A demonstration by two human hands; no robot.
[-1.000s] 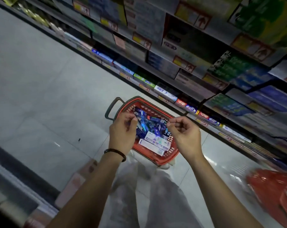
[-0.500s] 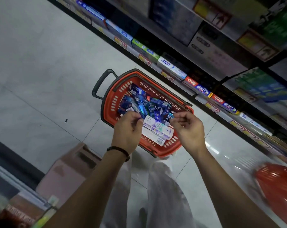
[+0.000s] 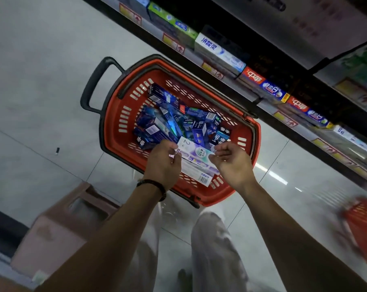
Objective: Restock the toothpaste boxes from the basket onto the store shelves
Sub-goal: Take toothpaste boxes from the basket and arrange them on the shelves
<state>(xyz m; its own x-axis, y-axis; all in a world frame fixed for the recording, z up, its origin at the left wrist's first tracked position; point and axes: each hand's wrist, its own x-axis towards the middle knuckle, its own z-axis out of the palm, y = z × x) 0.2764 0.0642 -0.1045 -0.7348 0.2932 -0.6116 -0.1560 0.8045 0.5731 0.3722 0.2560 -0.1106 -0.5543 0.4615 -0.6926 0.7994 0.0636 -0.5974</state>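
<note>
Red slotted plastic basket [image 3: 114,108] of glossy blue toothpaste boxes [image 3: 163,123]; pink stool [image 3: 58,234] near-left. Left hand [image 3: 161,165] curled at pale carton [image 3: 196,158], grasp unclear; right hand [image 3: 234,163] relaxed, empty.

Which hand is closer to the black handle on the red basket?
Left. The left hand is over the basket's near end, on the black handle's side; the right hand is farther along, past the white box.
</note>
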